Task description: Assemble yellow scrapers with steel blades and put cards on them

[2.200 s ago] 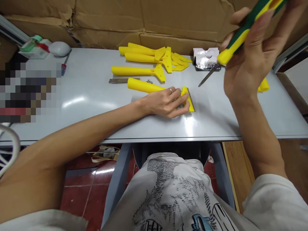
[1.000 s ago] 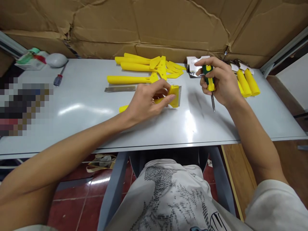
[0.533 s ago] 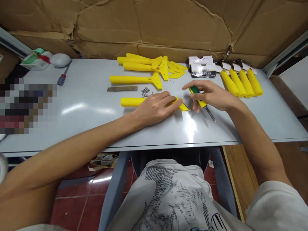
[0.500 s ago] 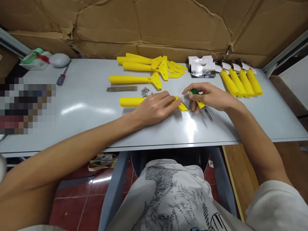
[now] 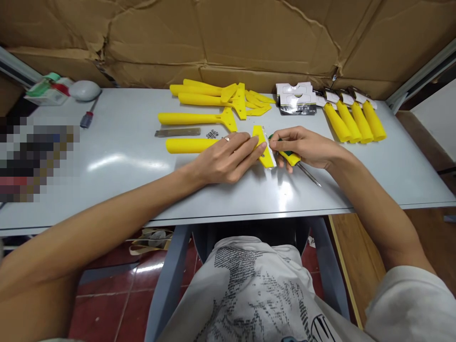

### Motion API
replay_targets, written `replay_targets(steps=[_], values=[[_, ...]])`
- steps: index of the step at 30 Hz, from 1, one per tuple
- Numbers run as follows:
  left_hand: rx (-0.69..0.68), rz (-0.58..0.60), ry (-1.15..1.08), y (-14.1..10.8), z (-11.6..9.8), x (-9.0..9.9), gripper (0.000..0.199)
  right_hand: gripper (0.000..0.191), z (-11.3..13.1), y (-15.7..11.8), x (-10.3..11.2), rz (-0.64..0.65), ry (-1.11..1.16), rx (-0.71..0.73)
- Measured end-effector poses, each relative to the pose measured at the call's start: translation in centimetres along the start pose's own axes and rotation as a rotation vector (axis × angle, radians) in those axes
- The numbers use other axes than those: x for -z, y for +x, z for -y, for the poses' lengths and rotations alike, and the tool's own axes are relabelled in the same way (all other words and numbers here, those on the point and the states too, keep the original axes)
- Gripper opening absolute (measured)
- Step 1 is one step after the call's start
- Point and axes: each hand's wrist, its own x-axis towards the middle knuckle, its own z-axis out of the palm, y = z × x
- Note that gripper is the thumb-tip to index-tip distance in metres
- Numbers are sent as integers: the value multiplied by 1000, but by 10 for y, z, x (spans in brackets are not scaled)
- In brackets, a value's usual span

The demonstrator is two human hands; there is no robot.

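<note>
My left hand [image 5: 228,159] is closed around a yellow plastic scraper [image 5: 188,146], whose handle points left and whose wide head shows past my fingertips. Along the right edge of that head runs a thin, shiny blade [image 5: 270,154]. A screwdriver [image 5: 293,158] with a green and yellow handle is tucked in my right hand [image 5: 306,146], its shaft pointing down to the right. The thumb and forefinger of this hand meet at the blade edge; whether they pinch it is unclear. Small screws [image 5: 212,134] lie in a pile behind the scraper, beside a flat metal strip [image 5: 178,132].
Several yellow scraper bodies [image 5: 203,99] and loose yellow head pieces [image 5: 258,102] lie at the back. Right of them are printed cards [image 5: 296,99] and several scrapers with carded heads [image 5: 352,121]. Another screwdriver [image 5: 86,118] and a white rounded object [image 5: 84,90] are at left.
The scraper has shifted slightly left and its head has turned to show its broad face and blade. My right fingers have closed in from apart to the blade edge.
</note>
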Motion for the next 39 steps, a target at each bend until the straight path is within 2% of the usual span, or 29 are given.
replay_targets(steps=[4, 11, 15, 18, 23, 28, 31, 34, 37, 39], values=[[-26, -24, -23, 2, 2, -2, 61, 28, 0, 1, -2, -41, -1, -17], [60, 72, -247, 9, 2, 1, 59, 36, 3, 0, -4, -121, -92, -43], [95, 50, -263, 13, -2, 0, 39, 33, 3, -1, -5, -161, -291, -40], [140, 41, -312, 14, -4, -2, 25, 25, 6, -3, -7, -183, -542, -51], [255, 193, -484, 11, -6, 0, 25, 21, 8, -5, -13, -173, -917, -34], [318, 355, -585, 18, -6, 3, 29, 23, -1, -2, -16, -195, -1036, 82], [226, 394, -512, 22, -5, 4, 30, 20, 1, -4, -8, -182, -960, 50], [122, 401, -411, 21, -1, 4, 35, 16, 8, -11, 7, -238, -687, 94], [156, 361, -410, 15, 4, -1, 40, 52, 14, -21, 17, -366, -361, 234], [226, 298, -465, 10, 6, -6, 34, 62, 15, -25, 16, -412, -229, 311]])
